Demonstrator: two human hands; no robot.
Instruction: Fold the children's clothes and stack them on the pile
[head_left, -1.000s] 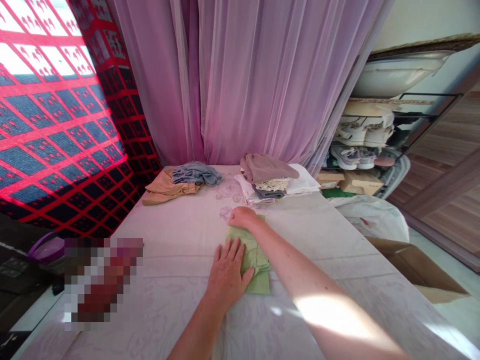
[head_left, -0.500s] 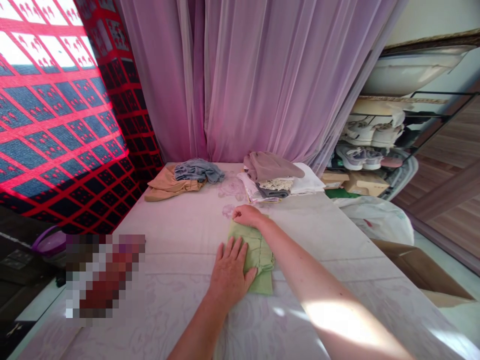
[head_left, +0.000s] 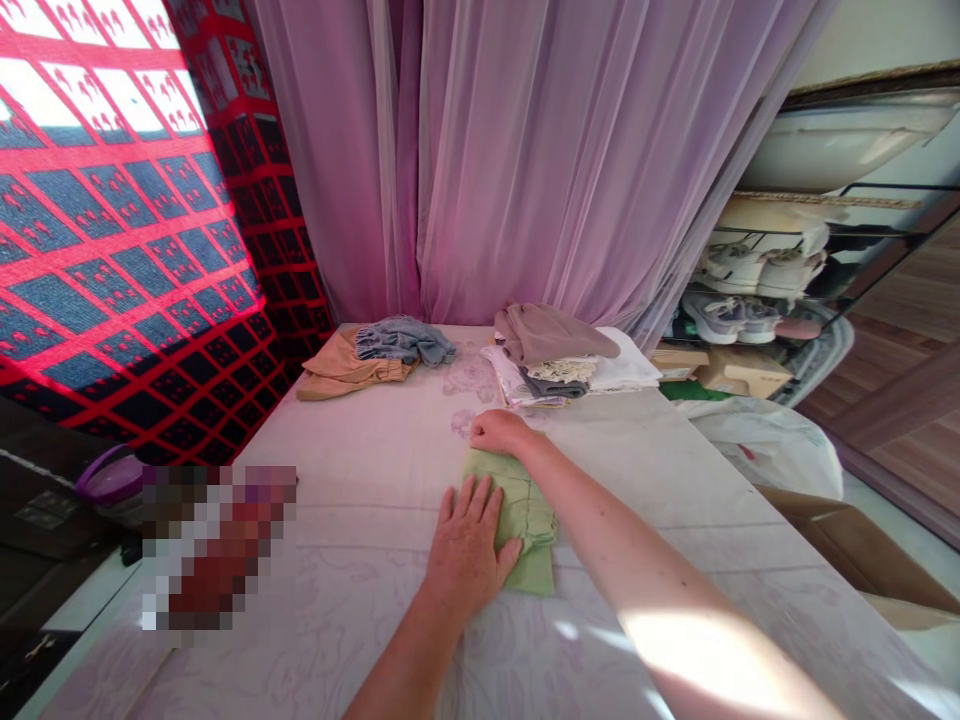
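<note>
So the green garment (head_left: 527, 502) is lying folded over on the tabletop (head_left: 360, 460), right in front of the person and nearer than the folded stack (head_left: 555, 335) and the tan clothing (head_left: 337, 368). My read: the step in hand is getting a fold flat and lined up — the next move is probably calling for a steady palm while the far edge is getting squared.

Pose-wise, the left hand (head_left: 466, 545) is resting palm down across the cloth's left side, fingers spreading away from the body, thumb angling right, not gripping anything. The right forearm is slanting in over the cloth's right side, and the right hand (head_left: 501, 432) is curling tight at the far edge — can't tell if it's actually pinching fabric.
</note>
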